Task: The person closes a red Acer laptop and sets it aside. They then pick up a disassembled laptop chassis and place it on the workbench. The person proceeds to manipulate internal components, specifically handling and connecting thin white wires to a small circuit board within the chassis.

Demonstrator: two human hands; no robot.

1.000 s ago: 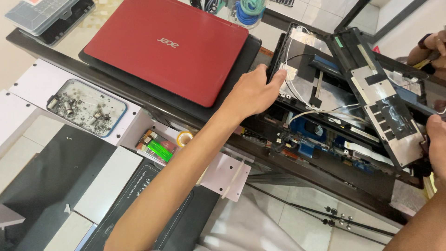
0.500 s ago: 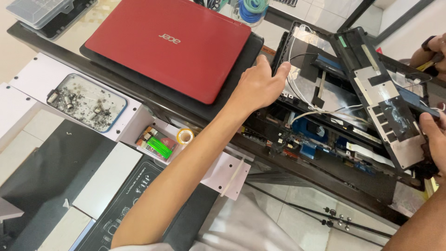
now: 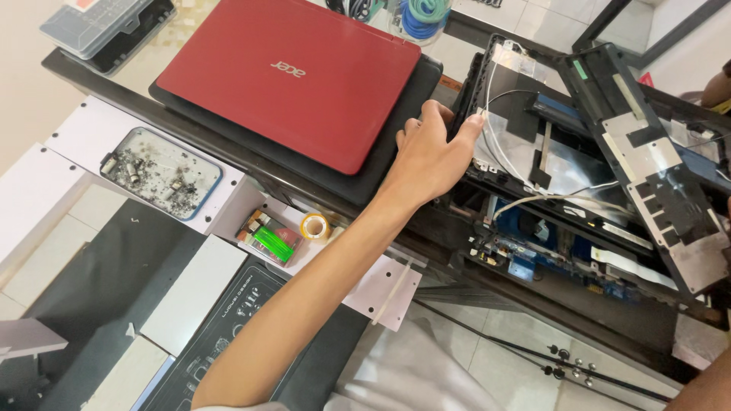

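Note:
My left hand (image 3: 430,156) reaches across the table, and its fingers grip the left edge of a dismantled black laptop (image 3: 548,221). White and black cables, silver foil and a blue circuit board lie exposed inside it. A black inner panel (image 3: 655,167) with foil patches is tilted up over the laptop's right side. Only my right forearm (image 3: 708,388) shows, at the bottom right corner; the hand itself is past the frame edge. A closed red laptop (image 3: 297,76) lies just left of my left hand on a black one.
A tray of loose screws (image 3: 164,171) sits on a white board at the left, near a small box with green parts (image 3: 268,240) and a tape roll (image 3: 314,226). Another person's hand (image 3: 716,87) shows at the far right. A clear parts case (image 3: 99,23) lies at the top left.
My left hand slid left along the open laptop to its left edge. My right hand, earlier on the tilted panel at the right, has left the view.

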